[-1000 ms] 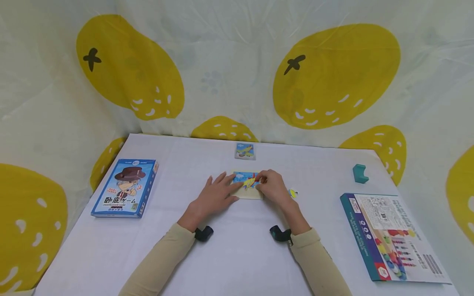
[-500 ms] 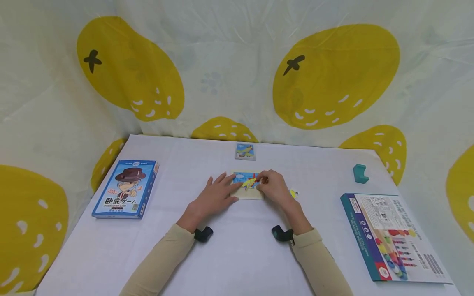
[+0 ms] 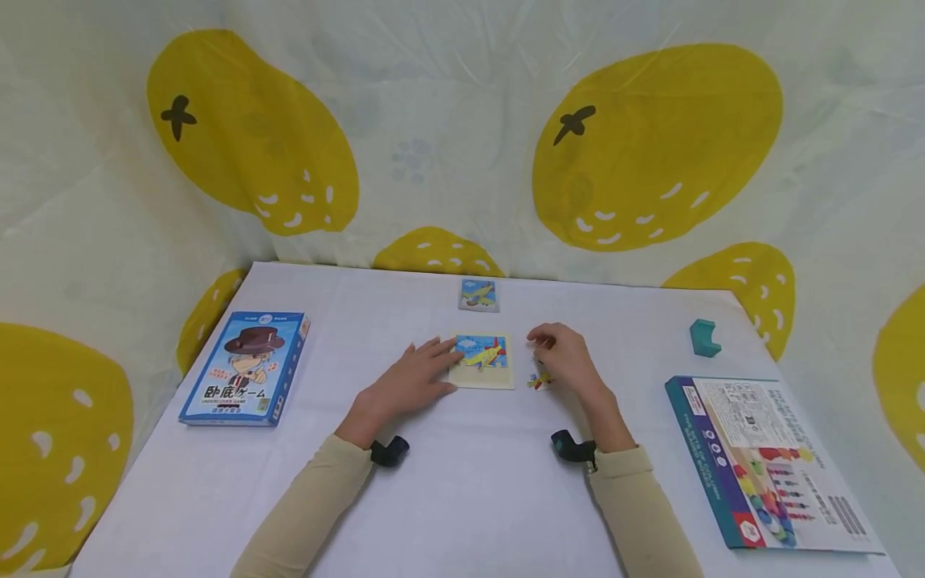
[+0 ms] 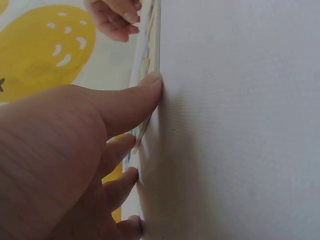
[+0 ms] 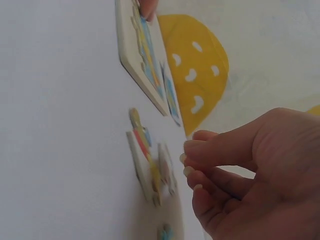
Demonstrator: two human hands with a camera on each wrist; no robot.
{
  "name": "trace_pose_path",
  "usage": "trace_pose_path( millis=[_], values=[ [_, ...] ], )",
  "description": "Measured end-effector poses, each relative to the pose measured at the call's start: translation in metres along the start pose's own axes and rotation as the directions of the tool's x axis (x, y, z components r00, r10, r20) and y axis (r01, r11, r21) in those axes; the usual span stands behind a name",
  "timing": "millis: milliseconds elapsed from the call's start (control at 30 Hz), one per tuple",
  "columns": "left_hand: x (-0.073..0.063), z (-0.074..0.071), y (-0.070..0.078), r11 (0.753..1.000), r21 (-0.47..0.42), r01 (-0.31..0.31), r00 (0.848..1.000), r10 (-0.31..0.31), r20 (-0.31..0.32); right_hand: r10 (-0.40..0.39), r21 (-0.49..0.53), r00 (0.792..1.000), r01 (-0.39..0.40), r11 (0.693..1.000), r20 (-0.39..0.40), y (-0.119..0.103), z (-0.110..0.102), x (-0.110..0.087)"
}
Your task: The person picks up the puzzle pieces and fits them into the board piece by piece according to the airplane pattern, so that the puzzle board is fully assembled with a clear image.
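A small puzzle board (image 3: pixel 482 380) lies flat at mid-table, its upper part filled with blue sky and yellow plane pieces, its lower strip bare. My left hand (image 3: pixel 406 382) rests at the board's left side with fingers extended, thumb at the near corner. In the left wrist view the thumb (image 4: pixel 135 100) touches the board's edge. My right hand (image 3: pixel 568 363) hovers right of the board, fingers loosely bent and nothing visible between them. Below it lie several loose puzzle pieces (image 3: pixel 536 380), partly hidden by the hand; the right wrist view shows these pieces (image 5: pixel 142 150) beside the fingertips.
Behind the board lies a small plane picture card (image 3: pixel 478 295). A blue game box (image 3: pixel 246 368) stands at the left. On the right are a teal U-shaped block (image 3: pixel 703 338) and a large bead-set box (image 3: pixel 769 466). A fruit-printed curtain (image 3: pixel 448 144) closes the back.
My right hand has let go of the plane piece on the board and moved right, over the loose pieces. The left hand has shifted slightly left, still at the board.
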State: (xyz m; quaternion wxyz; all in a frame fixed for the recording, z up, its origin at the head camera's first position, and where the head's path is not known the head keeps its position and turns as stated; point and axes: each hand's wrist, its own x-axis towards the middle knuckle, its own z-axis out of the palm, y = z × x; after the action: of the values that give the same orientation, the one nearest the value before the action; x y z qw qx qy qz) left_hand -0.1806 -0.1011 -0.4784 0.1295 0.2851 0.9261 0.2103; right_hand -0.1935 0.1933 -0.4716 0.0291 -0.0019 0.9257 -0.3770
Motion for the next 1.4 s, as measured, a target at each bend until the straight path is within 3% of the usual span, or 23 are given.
trace_pose_path(
  millis=[267,400,567,1033,1400],
  values=[
    [0.001,0.001,0.000,1.000,-0.015,0.003,1.000,-0.003,-0.010,-0.016,-0.093,0.995,0.025,0.995,0.097,0.004,-0.008,-0.001],
    [0.003,0.003,-0.001,1.000,-0.010,0.001,1.000,-0.001,-0.013,-0.020,-0.108,0.995,0.031,0.994,0.099,0.005,-0.006,-0.001],
    [0.006,0.006,-0.003,1.000,-0.003,-0.007,1.000,0.007,-0.019,0.026,-0.100,0.996,-0.017,0.995,0.086,0.005,-0.007,-0.003],
    [0.006,0.006,-0.001,1.000,-0.011,0.001,1.000,-0.001,-0.022,0.040,0.025,0.999,-0.041,0.999,0.032,0.011,-0.003,0.002],
    [0.003,0.002,-0.002,0.999,-0.033,-0.006,1.000,0.005,-0.020,-0.017,0.126,0.995,0.005,0.992,0.096,-0.012,0.009,-0.003]
  ],
)
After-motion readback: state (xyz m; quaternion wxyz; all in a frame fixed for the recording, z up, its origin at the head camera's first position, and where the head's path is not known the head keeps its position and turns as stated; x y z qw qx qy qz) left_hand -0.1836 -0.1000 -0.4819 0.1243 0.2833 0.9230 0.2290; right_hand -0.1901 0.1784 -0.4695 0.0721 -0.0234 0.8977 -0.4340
